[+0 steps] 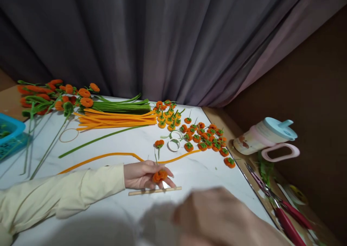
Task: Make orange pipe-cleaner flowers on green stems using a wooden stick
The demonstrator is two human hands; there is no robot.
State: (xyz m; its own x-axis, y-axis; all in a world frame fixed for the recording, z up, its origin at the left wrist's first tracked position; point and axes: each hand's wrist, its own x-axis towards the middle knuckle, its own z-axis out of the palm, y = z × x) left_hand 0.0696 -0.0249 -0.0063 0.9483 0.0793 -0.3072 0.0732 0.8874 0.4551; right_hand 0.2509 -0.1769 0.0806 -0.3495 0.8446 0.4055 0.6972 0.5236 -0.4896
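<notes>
My left hand (143, 175), in a cream sleeve, is closed on a small orange coiled pipe-cleaner ball (159, 176) with a thin stem pointing up. Just below those fingers lies a thin wooden stick (155, 191) on the white tabletop. In the near foreground, my right hand (217, 217) is smeared by motion, so its fingers and anything in them cannot be made out. An orange ball with a green top (159, 143) lies beyond the left hand. A long orange pipe cleaner (108, 155) passes behind that hand.
Bundles of orange pipe cleaners (116, 120) and green pipe cleaners (124, 107) lie at the back. Many finished balls (208, 137) cluster at right, beside white tape rings (174, 144). Pliers (271, 195) and a tumbler (255, 139) occupy the right side; a blue basket (13, 128) stands left.
</notes>
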